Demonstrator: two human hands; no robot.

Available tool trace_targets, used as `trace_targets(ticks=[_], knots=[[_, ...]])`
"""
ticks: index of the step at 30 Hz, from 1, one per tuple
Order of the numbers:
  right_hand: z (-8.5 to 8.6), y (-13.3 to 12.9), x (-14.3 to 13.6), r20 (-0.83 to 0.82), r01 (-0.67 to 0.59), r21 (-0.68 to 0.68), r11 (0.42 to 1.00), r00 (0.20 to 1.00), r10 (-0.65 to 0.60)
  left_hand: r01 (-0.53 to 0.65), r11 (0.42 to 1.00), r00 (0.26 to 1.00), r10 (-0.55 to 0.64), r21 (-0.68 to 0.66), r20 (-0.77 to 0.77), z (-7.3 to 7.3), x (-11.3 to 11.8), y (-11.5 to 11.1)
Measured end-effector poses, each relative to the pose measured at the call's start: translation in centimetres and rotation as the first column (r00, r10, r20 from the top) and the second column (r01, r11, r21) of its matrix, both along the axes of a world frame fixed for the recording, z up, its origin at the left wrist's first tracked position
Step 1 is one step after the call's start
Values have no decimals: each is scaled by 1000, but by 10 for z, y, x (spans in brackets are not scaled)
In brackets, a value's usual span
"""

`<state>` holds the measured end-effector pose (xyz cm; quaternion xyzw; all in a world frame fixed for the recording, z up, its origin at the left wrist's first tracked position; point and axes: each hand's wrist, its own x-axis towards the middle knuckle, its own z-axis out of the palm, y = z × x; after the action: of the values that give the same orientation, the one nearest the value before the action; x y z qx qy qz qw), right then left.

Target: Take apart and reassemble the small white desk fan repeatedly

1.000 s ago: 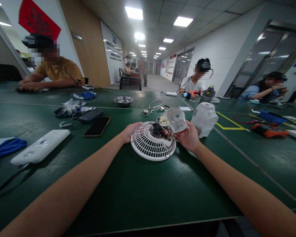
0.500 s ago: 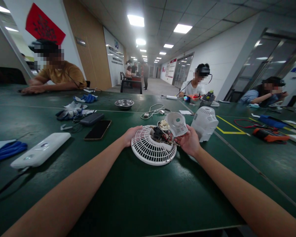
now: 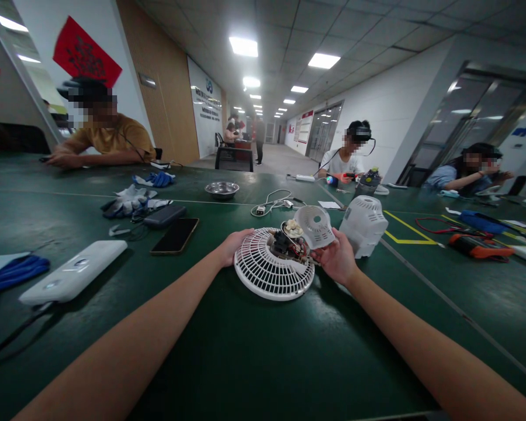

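A round white fan grille (image 3: pixel 269 282) lies on the green table in front of me, its slotted side facing up. At its left rim my left hand (image 3: pixel 234 248) is closed on the edge. Dark motor parts with wires (image 3: pixel 284 244) and a pale round piece (image 3: pixel 293 228) sit on the back part of the grille. My right hand (image 3: pixel 339 261) grips a white vented motor cover (image 3: pixel 314 227), tilted up beside the motor; some fingers are hidden behind it. Just right of this hand stands a white plastic housing (image 3: pixel 364 225).
A coiled cable (image 3: pixel 272 204) and a metal bowl (image 3: pixel 221 189) lie behind the grille. To the left are a phone (image 3: pixel 175 236), a dark power bank (image 3: pixel 165 215), gloves (image 3: pixel 129 202) and a white device (image 3: pixel 74 272). An orange multimeter (image 3: pixel 480 248) lies right. Co-workers sit across the table.
The view has tilted up slightly, so the table things appear a little lower. Both hands keep their holds on the grille and the cover, with hardly any movement.
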<state>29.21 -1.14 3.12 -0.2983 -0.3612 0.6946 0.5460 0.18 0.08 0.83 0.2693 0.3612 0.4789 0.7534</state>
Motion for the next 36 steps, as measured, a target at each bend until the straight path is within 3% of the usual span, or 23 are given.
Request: trace_targets(ticks=[12, 17, 20, 22, 24, 26, 28, 31, 32, 34, 36], knots=[[4, -4, -1, 1, 18, 3, 1000, 1000, -18, -56, 997, 996, 60, 58, -65, -6, 1, 4], [4, -3, -4, 46, 38, 119, 992, 998, -43, -116, 962, 948, 182, 247, -262, -10, 6, 7], [3, -3, -7, 126, 112, 314, 943, 979, -159, -103, 896, 820, 322, 432, -474, -10, 3, 8], [4, -6, -8, 218, 146, 455, 879, 938, -268, -63, 831, 655, 452, 552, -606, -6, 1, 7], [6, -13, -9, 342, 100, 587, 803, 869, -358, 11, 748, 469, 583, 664, -664, 3, 2, 1], [10, -21, -10, 488, -33, 682, 730, 764, -421, 83, 648, 394, 676, 757, -622, 14, 6, -8], [14, -28, -11, 605, -175, 720, 672, 633, -484, 133, 573, 443, 695, 808, -566, 27, 14, -19], [18, -33, -12, 656, -275, 740, 613, 494, -571, 210, 491, 664, 563, 845, -492, 40, 26, -33], [19, -33, -12, 653, -288, 748, 597, 478, -587, 251, 475, 699, 514, 843, -498, 42, 29, -36], [21, -32, -10, 649, -313, 756, 574, 471, -598, 348, 477, 706, 433, 807, -560, 45, 32, -39], [22, -30, -8, 655, -338, 752, 566, 474, -589, 433, 498, 654, 400, 751, -642, 46, 33, -39]])
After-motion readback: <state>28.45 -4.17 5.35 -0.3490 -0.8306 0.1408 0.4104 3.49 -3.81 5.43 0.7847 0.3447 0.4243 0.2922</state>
